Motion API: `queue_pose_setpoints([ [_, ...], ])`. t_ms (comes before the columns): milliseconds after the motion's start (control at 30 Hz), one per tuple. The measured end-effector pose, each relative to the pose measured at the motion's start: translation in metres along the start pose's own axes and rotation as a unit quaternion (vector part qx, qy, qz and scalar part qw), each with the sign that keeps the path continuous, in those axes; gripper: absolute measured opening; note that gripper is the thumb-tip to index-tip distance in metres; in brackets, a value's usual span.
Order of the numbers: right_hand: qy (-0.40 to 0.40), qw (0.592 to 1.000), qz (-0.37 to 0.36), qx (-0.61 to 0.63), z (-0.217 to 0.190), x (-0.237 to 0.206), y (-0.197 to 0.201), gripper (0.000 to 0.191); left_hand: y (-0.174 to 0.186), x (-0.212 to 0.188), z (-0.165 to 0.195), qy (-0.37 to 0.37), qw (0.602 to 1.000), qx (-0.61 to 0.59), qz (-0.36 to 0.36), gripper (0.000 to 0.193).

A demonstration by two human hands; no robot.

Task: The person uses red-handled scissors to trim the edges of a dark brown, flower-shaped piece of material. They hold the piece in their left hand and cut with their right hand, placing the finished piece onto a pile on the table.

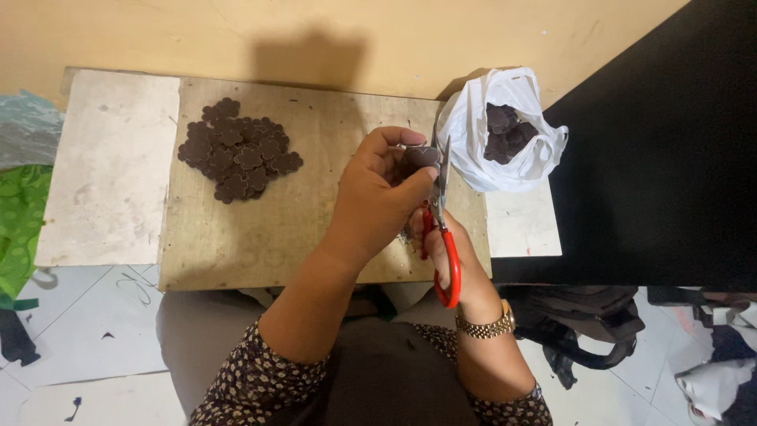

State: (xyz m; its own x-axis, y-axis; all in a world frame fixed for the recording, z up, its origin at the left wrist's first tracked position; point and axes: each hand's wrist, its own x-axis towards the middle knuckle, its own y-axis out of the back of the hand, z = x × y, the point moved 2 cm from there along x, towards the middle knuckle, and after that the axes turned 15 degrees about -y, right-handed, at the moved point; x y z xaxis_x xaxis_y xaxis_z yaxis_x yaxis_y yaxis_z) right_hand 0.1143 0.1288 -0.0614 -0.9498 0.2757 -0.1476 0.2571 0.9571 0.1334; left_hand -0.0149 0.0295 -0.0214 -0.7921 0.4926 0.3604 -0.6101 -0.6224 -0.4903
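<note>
My left hand pinches a small dark brown flower-shaped piece above the wooden board. My right hand, mostly hidden behind the left, grips red-handled scissors whose blades point up against the piece's right edge. A pile of several finished dark brown flower-shaped cutouts lies on the board's far left part. A gold-coloured watch sits on my right wrist.
A white plastic bag holding more dark brown pieces stands at the board's right end. A pale slab lies left of the board. Green cloth is at far left, a dark bag on the tiled floor at right.
</note>
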Motion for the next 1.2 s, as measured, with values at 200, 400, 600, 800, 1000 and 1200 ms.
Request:
queue_pose_setpoints([
  [200,0.011,1.000,0.019,-0.016,-0.0051,-0.0008,-0.0024,0.071,-0.0030,0.0006,0.0003,-0.007,1.000,-0.005,-0.003,0.036],
  [400,0.038,0.999,0.016,-0.023,-0.0099,-0.0013,-0.0048,0.070,-0.0052,-0.0019,-0.0010,-0.005,1.000,-0.017,0.000,0.036],
  [600,0.024,0.998,0.042,-0.031,-0.0073,-0.0015,-0.0055,0.072,-0.0060,-0.0010,-0.0007,-0.002,1.000,-0.016,0.011,0.037],
  [800,0.046,0.998,0.025,-0.027,-0.0047,-0.0012,-0.0019,0.064,-0.0033,0.0006,0.0023,0.001,1.000,-0.016,0.010,0.037],
  [1000,0.007,0.999,0.045,-0.029,-0.0022,0.0000,-0.0016,0.064,-0.0029,0.0033,0.0048,0.003,1.000,-0.023,0.017,0.040],
  [1200,0.037,0.999,0.003,-0.017,-0.0033,-0.0002,-0.0006,0.071,-0.0055,0.0012,0.0049,-0.003,1.000,0.014,-0.010,0.042],
])
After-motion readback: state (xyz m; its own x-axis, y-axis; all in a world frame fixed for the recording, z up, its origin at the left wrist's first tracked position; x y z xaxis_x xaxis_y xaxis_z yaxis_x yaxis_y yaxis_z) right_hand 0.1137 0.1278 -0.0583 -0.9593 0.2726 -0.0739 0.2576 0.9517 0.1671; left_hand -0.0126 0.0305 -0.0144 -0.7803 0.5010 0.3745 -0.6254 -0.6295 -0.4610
